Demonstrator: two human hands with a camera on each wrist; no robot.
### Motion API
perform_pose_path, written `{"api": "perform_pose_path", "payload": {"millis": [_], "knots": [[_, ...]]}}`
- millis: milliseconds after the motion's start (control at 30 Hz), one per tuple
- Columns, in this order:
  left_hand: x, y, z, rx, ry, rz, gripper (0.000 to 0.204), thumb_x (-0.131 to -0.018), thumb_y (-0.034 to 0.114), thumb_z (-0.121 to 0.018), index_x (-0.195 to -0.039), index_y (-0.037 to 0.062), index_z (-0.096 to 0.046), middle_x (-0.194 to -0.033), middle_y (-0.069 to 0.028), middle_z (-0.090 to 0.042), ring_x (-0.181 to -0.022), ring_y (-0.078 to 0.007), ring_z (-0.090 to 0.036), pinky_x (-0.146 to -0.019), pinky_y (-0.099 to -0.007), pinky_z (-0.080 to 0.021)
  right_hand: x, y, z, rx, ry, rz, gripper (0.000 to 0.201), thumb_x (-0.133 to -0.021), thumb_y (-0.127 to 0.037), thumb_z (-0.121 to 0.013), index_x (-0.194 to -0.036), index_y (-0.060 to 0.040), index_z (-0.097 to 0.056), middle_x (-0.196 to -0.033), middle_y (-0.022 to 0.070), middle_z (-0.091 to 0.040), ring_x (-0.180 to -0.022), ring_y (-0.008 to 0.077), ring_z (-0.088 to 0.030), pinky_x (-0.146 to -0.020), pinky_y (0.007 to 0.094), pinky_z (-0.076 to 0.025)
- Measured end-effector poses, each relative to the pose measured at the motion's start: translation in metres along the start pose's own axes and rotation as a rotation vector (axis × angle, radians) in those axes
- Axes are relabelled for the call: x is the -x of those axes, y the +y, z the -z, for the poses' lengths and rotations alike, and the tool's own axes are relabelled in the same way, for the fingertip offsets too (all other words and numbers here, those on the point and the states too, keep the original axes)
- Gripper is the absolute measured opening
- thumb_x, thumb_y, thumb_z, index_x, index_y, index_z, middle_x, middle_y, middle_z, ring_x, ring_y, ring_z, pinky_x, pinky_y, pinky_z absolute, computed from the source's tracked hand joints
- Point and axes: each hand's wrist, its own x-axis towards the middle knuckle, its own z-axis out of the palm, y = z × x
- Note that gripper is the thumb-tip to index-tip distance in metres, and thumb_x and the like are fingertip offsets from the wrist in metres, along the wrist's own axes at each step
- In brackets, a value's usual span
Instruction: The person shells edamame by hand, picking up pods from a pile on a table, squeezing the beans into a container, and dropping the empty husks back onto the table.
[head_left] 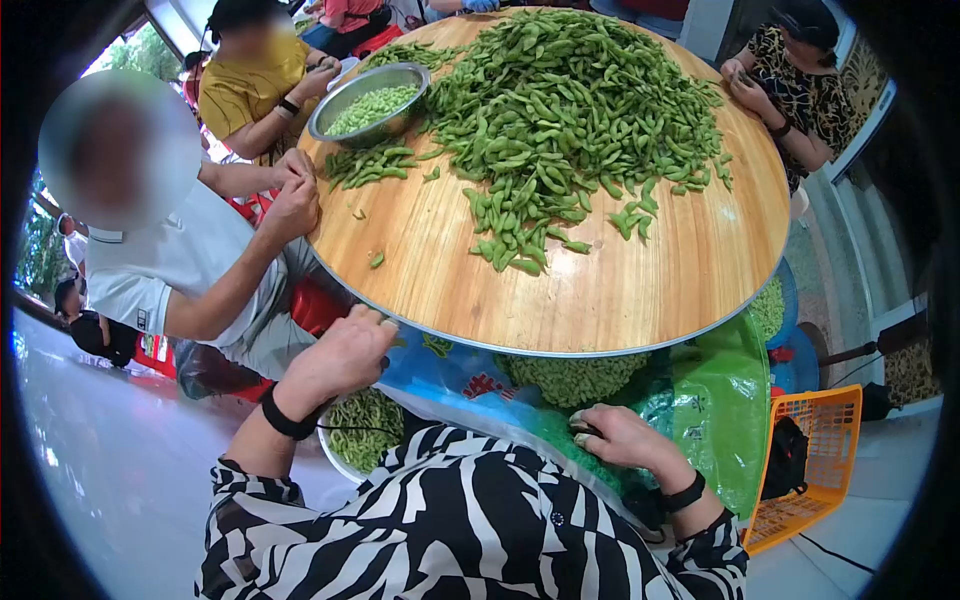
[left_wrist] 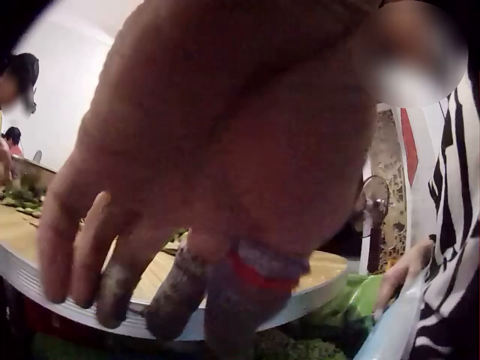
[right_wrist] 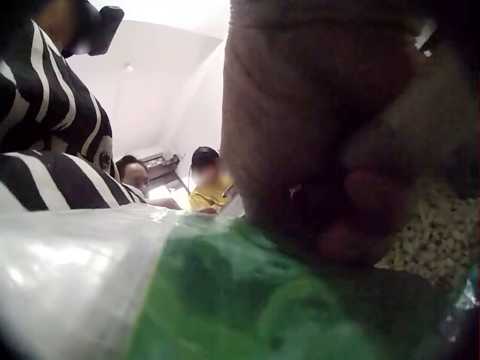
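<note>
In the head view my left hand [head_left: 345, 352] is held low by the near left rim of the round wooden table [head_left: 400, 260]. Its fingers [left_wrist: 169, 300] hang down loosely in the left wrist view, some with wrapped or stained tips, the thumb side with a red band. Below that hand stands a bowl of green pods [head_left: 362, 430]. My right hand [head_left: 622, 436] is low over green plastic sheeting [head_left: 570, 440], fingers loosely bent, tips dark. Close by it, under the table edge, lies a heap of shelled beans [head_left: 580, 378], also visible in the right wrist view.
A big pile of edamame pods [head_left: 570, 100] covers the table's far part. Beside it sits a metal bowl [head_left: 410, 118] with shelled beans. An orange plastic basket [head_left: 835, 440] stands at right. Other people sit around the table, one close at left with hands [head_left: 295, 195] together.
</note>
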Motion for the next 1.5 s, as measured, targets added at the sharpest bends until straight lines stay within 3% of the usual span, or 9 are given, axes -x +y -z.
{"api": "perform_pose_path", "payload": {"millis": [300,467,633,733,867,1100,1200,1300,1500], "knots": [[-0.118,0.057,0.011,0.173,0.443,-0.383,0.015,-0.073,0.001,-0.062,-0.087,0.0002,-0.055,-0.085,-0.0175,-0.055,-0.08,-0.0371,-0.057,-0.07,-0.0445,-0.048,0.007,-0.062,0.056,-0.232,0.36,0.049,0.024,-0.089,-0.013,-0.05,-0.105,0.0036,-0.051,-0.094,0.0261,-0.057,-0.09,0.0436,-0.055,-0.08,0.0433,-0.046],[-0.152,0.06,-0.004,0.113,0.467,-0.329,0.017,-0.073,0.001,-0.062,-0.089,0.0007,-0.055,-0.086,-0.0181,-0.055,-0.087,-0.0377,-0.057,-0.074,-0.0458,-0.047,0.01,-0.072,0.062,-0.788,0.502,0.027,0.029,-0.098,-0.019,-0.037,-0.117,-0.0018,-0.051,-0.063,0.002,-0.053,-0.045,0.0043,-0.041,-0.042,0.019,-0.031],[-0.139,0.074,0.0,0.098,0.494,-0.335,0.016,-0.076,0.001,-0.061,-0.09,-0.0008,-0.055,-0.087,-0.02,-0.057,-0.082,-0.0354,-0.058,-0.072,-0.0426,-0.047,-0.003,-0.055,0.054,-1.016,0.539,0.032,0.035,-0.099,-0.019,-0.035,-0.126,-0.0016,-0.05,-0.06,0.0035,-0.052,-0.045,0.0069,-0.043,-0.042,0.02,-0.032],[-0.125,0.095,0.0,1.097,0.204,-0.228,0.017,-0.091,0.01,-0.06,-0.103,-0.0014,-0.057,-0.087,-0.0049,-0.064,-0.08,-0.0104,-0.059,-0.064,-0.0268,-0.046,-0.008,-0.055,0.046,-1.149,0.562,0.107,0.038,-0.099,-0.018,-0.035,-0.131,-0.0025,-0.048,-0.061,0.004,-0.053,-0.045,0.007,-0.043,-0.042,0.0199,-0.032],[-0.105,0.126,-0.007,1.393,-0.064,-0.07,0.016,-0.091,0.009,-0.06,-0.105,0.002,-0.06,-0.079,-0.0005,-0.062,-0.068,-0.0051,-0.055,-0.055,-0.0187,-0.04,-0.007,-0.061,0.032,-1.154,0.568,0.179,0.04,-0.1,-0.016,-0.037,-0.138,-0.0042,-0.042,-0.063,0.0043,-0.054,-0.046,0.0063,-0.043,-0.042,0.0183,-0.033],[-0.098,0.139,-0.022,1.513,-0.035,-0.028,0.017,-0.093,0.011,-0.058,-0.107,0.0023,-0.06,-0.078,-0.0002,-0.061,-0.065,-0.0047,-0.051,-0.054,-0.0196,-0.04,-0.005,-0.058,0.023,-1.176,0.615,0.246,0.046,-0.1,-0.021,-0.041,-0.139,0.0017,-0.037,-0.104,0.0103,-0.059,-0.052,0.0082,-0.046,-0.042,0.0188,-0.036],[-0.094,0.147,-0.013,1.477,0.035,-0.086,0.02,-0.093,0.01,-0.057,-0.111,0.0025,-0.059,-0.077,0.0002,-0.06,-0.066,-0.0039,-0.051,-0.056,-0.0193,-0.04,0.0,-0.064,0.024,-1.195,0.605,0.2,0.043,-0.101,-0.016,-0.036,-0.141,-0.0039,-0.037,-0.061,0.0031,-0.051,-0.046,0.0054,-0.041,-0.043,0.0174,-0.033],[-0.092,0.147,-0.013,1.417,0.037,-0.118,0.027,-0.09,-0.001,-0.046,-0.115,-0.002,-0.058,-0.088,-0.0057,-0.064,-0.078,-0.0099,-0.058,-0.07,-0.0252,-0.048,0.004,-0.067,0.026,-1.151,0.582,0.225,0.046,-0.1,-0.021,-0.041,-0.14,0.001,-0.036,-0.079,0.0055,-0.056,-0.048,0.0072,-0.043,-0.041,0.0189,-0.035],[-0.093,0.139,-0.016,1.162,0.244,-0.326,0.021,-0.096,0.009,-0.052,-0.113,-0.0009,-0.057,-0.091,-0.003,-0.062,-0.077,-0.0082,-0.056,-0.068,-0.0236,-0.048,0.008,-0.089,0.034,-0.998,0.689,0.152,0.042,-0.1,-0.018,-0.042,-0.138,-0.0003,-0.042,-0.064,-0.0003,-0.048,-0.047,0.0052,-0.041,-0.041,0.0186,-0.032]]}}
